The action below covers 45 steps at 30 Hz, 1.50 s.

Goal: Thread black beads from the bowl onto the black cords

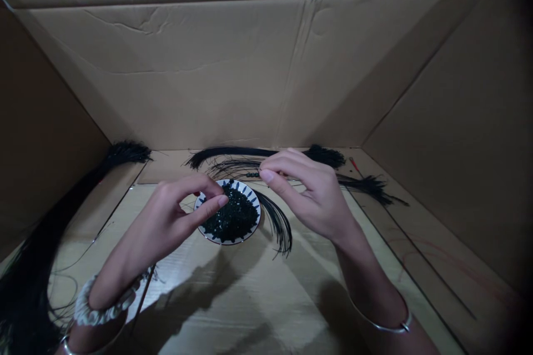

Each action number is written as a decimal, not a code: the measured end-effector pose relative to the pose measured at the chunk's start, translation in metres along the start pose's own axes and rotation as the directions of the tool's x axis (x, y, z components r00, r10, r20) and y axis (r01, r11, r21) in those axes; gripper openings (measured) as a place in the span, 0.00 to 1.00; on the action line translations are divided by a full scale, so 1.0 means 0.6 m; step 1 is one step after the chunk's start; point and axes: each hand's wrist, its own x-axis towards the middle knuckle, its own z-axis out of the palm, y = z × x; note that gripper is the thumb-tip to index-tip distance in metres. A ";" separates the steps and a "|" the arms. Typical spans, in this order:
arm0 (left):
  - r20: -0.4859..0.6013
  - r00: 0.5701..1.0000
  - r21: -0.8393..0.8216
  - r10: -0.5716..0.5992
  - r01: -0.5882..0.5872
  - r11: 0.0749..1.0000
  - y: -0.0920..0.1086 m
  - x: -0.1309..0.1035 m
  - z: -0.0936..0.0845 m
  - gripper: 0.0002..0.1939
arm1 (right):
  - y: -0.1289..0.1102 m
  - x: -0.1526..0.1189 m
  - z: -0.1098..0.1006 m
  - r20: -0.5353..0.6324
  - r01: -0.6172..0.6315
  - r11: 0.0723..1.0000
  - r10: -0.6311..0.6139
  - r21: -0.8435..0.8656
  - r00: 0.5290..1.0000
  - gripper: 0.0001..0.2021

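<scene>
My left hand (183, 205) is closed, thumb and forefinger pinched above a small plate (255, 199) with a white and blue patterned rim. Small shiny black beads (231, 219) are heaped on that plate. What the left fingertips hold, if anything, is too small to make out. Beyond the plate and to its right, my right hand (312, 188) pinches a strand with a short row of dark beads (252, 175) sticking out to the left of the fingertips. A bundle of thin black strands (280, 224) curves down between the plate and the right hand.
A long thick black strand bundle (45, 238) lies along the left side. More black bundles (237, 151) lie at the back and a frayed one (368, 186) at right. Cardboard walls (187, 77) enclose the surface. A thin dark rod (433, 266) lies at right.
</scene>
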 end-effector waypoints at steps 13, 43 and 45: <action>-0.074 0.996 -0.051 0.044 -0.048 0.998 0.001 0.004 0.001 0.07 | -0.002 0.003 0.023 0.338 -0.514 0.615 0.388 0.598 0.858 0.13; 0.002 0.991 -0.073 -0.133 0.133 0.989 -0.218 0.118 0.001 0.24 | 0.180 -0.040 -0.149 -0.256 -0.444 0.617 0.727 0.650 0.637 0.12; 0.040 0.986 -0.066 -0.160 0.162 0.985 -0.232 0.112 0.001 0.25 | 0.192 -0.054 -0.174 -0.247 -0.473 0.598 0.751 0.647 0.612 0.11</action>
